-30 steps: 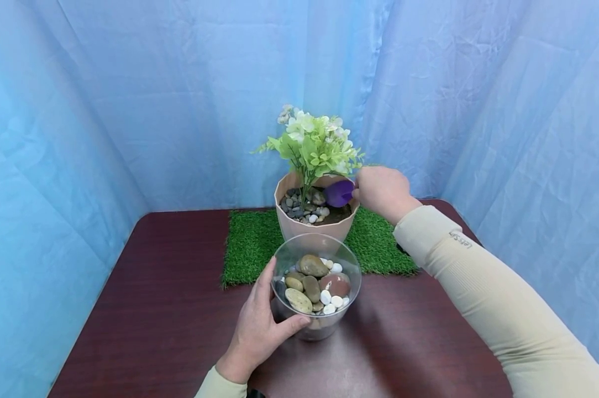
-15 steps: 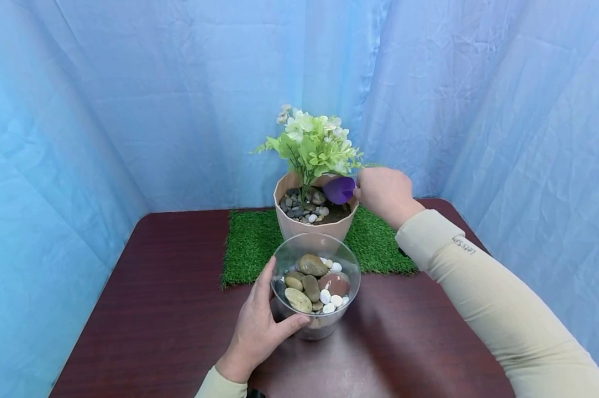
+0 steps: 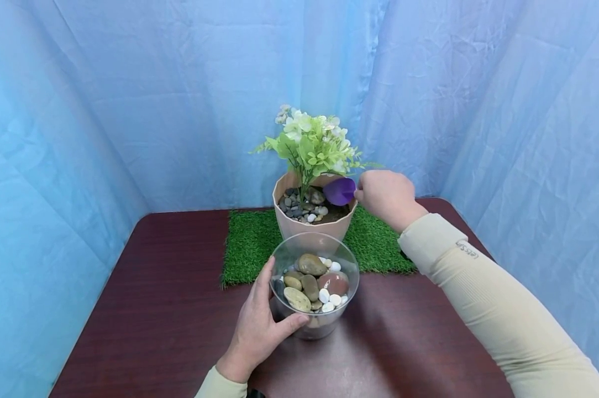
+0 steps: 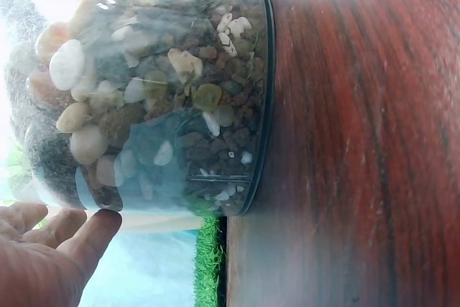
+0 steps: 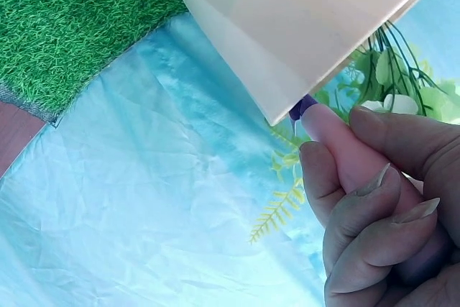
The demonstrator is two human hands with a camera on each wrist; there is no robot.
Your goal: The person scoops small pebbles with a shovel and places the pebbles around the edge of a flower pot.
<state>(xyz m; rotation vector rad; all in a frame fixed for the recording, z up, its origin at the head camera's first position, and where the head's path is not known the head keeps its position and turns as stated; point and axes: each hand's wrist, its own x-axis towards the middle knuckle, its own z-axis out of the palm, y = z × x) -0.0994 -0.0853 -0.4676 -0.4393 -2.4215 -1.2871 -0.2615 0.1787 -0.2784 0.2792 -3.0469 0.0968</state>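
My right hand (image 3: 386,198) grips the pink handle (image 5: 363,159) of a small trowel with a purple blade (image 3: 340,191). The blade leans inside the beige flowerpot (image 3: 315,229), over dark soil at its right side. Grey and pale pebbles (image 3: 292,202) lie around the stems of a white-flowered plant (image 3: 311,141) in that pot. Nearer to me stands a clear plastic container (image 4: 165,106) holding brown stones (image 3: 310,287), a reddish stone and several white pebbles. My left hand (image 3: 257,326) holds its left side, thumb along the front rim and fingers on the far side.
A green artificial-grass mat (image 3: 255,243) lies under the flowerpot on the dark red-brown table (image 3: 150,298). Light blue curtains (image 3: 205,110) hang behind and at both sides. Part of the mat's edge shows in the right wrist view.
My right hand has shifted slightly to the right and down, with the trowel blade still inside the pot. My left hand keeps its hold on the container.
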